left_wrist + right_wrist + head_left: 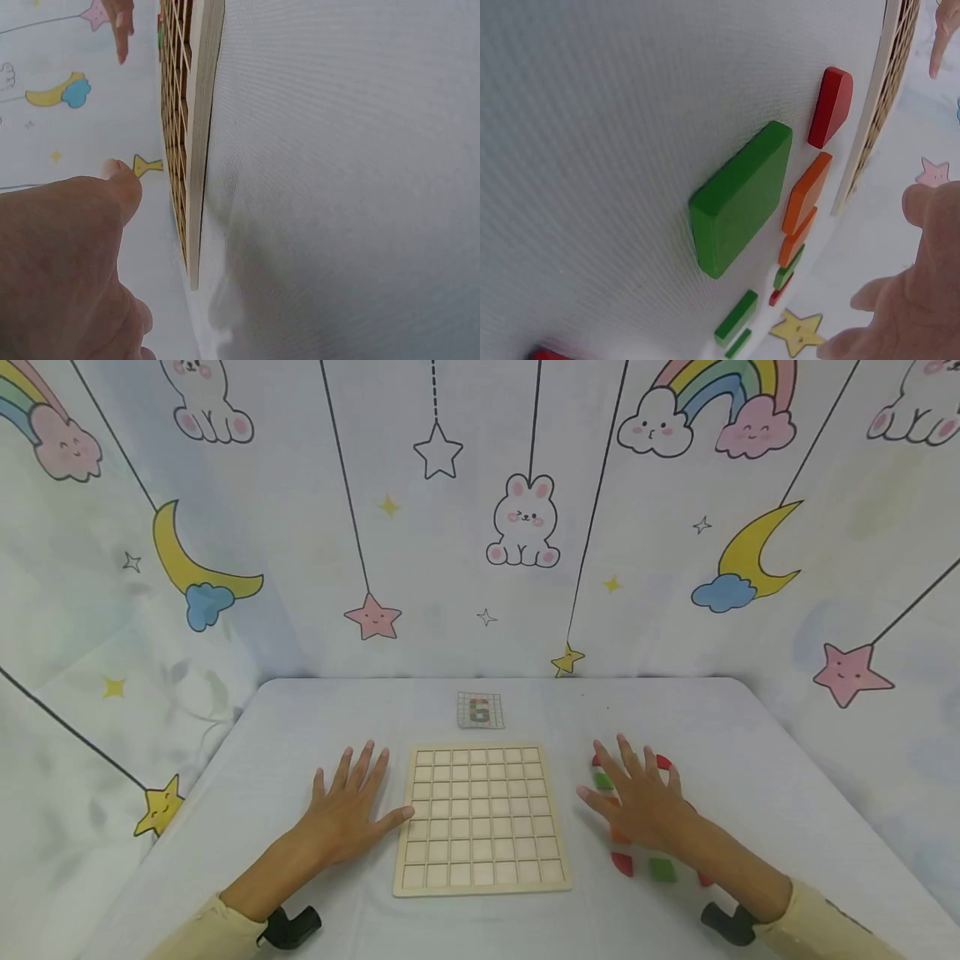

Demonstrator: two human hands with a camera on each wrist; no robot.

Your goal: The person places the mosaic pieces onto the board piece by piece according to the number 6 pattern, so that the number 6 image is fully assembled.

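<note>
My left hand (347,817) is spread with straight fingers at the left of a wooden grid board (480,818), its thumb tip overlapping the board's left edge in the head view. My right hand (645,802) is likewise spread, over a group of coloured blocks to the right of the board. Among these blocks are a green square block (742,199), an orange block (807,193) and a red block with a rounded corner (831,107). Neither hand holds anything. Some of the blocks are hidden beneath the right hand in the head view.
Behind the board lies a small pattern card (480,711) showing a coloured figure on a grid. A white cloth (330,910) covers the table, and a printed curtain (450,543) with moons, stars and rabbits stands around its back and sides.
</note>
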